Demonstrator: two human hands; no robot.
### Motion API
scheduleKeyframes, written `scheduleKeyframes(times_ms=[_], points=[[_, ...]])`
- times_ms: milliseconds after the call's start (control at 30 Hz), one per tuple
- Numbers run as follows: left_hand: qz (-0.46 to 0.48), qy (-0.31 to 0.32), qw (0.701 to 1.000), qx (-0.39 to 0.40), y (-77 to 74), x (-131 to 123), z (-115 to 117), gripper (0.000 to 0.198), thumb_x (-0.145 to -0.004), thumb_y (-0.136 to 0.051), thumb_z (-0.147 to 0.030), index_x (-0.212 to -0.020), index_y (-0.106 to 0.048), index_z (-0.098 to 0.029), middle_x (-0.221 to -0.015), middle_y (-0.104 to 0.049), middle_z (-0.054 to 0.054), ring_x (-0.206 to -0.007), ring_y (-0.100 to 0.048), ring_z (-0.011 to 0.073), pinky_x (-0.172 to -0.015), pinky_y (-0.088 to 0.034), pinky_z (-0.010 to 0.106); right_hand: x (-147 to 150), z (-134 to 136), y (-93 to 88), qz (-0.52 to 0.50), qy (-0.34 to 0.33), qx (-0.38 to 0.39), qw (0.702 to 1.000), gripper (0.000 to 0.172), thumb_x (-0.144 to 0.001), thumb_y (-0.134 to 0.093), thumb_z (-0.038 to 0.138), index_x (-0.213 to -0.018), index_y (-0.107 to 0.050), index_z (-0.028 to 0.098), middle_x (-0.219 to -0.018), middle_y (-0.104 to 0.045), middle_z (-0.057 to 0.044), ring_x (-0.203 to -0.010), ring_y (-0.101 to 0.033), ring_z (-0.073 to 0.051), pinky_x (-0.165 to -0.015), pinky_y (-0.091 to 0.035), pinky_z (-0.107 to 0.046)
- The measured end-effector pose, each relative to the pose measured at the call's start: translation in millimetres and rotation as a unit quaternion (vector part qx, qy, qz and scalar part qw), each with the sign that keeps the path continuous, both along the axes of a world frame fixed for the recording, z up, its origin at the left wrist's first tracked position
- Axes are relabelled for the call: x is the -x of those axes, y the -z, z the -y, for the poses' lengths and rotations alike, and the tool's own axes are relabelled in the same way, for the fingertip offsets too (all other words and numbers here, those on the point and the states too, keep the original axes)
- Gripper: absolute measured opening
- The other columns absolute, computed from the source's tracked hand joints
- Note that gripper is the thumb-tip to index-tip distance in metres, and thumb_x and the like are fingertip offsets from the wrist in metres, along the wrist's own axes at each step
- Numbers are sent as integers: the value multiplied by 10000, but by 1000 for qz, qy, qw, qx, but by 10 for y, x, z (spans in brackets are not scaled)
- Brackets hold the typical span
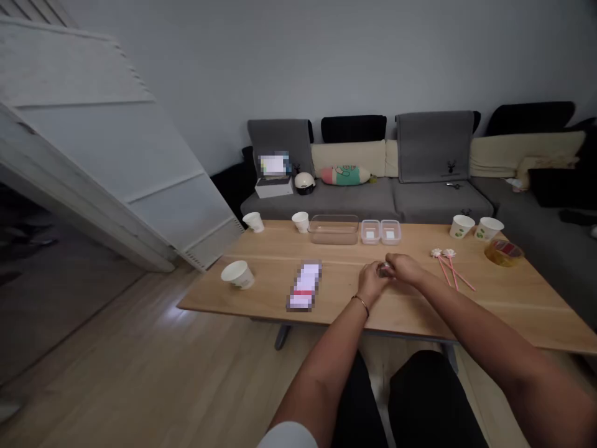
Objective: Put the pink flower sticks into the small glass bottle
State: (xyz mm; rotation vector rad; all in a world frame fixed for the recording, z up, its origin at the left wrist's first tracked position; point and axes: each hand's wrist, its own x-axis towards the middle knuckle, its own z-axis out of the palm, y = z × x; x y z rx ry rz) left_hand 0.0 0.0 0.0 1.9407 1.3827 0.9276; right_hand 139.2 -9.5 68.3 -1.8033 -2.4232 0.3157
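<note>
- From where I am standing, the person's left hand (370, 282) is resting low over the wooden surface (275, 264), its grip closing around a small shiny object (385, 270); a thin bracelet (360, 303) is circling that wrist.
- The right hand (405, 269) is meeting it from the other side, its narrow grip holding the same object; fingers are hiding most of it, so I cannot tell what it is.
- That object is sitting between the two hands, near the middle of the surface.
- A phone (305, 285) is lying to the left of the hands, its lit screen showing blurred.
- Beyond the hands, a clear rectangular dish (334, 241) is standing just beside two small clear containers (390, 224).
- Two pink sticks (450, 274) with pale flower tops are lying crossed to the right, and yellowish tape (504, 254) is resting farther out.
- Two paper cups (461, 228) with green prints are standing behind them; three white cups (237, 274) are occupying the left part.
</note>
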Motion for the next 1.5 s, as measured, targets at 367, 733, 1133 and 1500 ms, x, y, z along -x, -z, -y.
scheduleKeyframes(times_ms=[367, 733, 1133, 1500], points=[[9, -9, 1000, -4, -25, 20, 99, 439, -558, -815, -353, -928, -649, -184, -904, -667, 63, -878, -576, 218, -793, -420, 310, 56, 117, -237, 70, -25, -2, 997, 227, -878, -522, 343, -988, -605, 162, -1010, -643, -132, -918, -598, -211, -720, -367, -250], [27, -26, 999, 9, 13, 27, 93, 460, -532, -831, -349, -921, -649, -187, -891, -661, 57, -878, -576, 215, -789, -418, 308, 4, 87, -202, 13, -47, -3, 999, 230, -810, -609, 278, -1013, -627, 174, -1001, -641, -101, -929, -592, -202, -743, -379, -241], [20, -20, 1000, 10, 28, 8, 99, 441, -572, -810, -344, -944, -635, -186, -918, -657, 54, -886, -574, 203, -791, -418, 300, -8, 88, -157, -13, -7, -27, 1000, 350, -791, -639, 354, -1086, -611, 168, -1037, -610, -109, -948, -578, -210, -768, -389, -256], [0, -28, 999, -19, 87, 8, 91, 451, -546, -828, -351, -915, -635, -178, -850, -649, 33, -827, -572, 179, -727, -415, 273, -5, 99, -156, 7, 14, -5, 1000, 302, -825, -592, 356, -1044, -629, 153, -1018, -610, -116, -929, -585, -207, -772, -394, -258]])
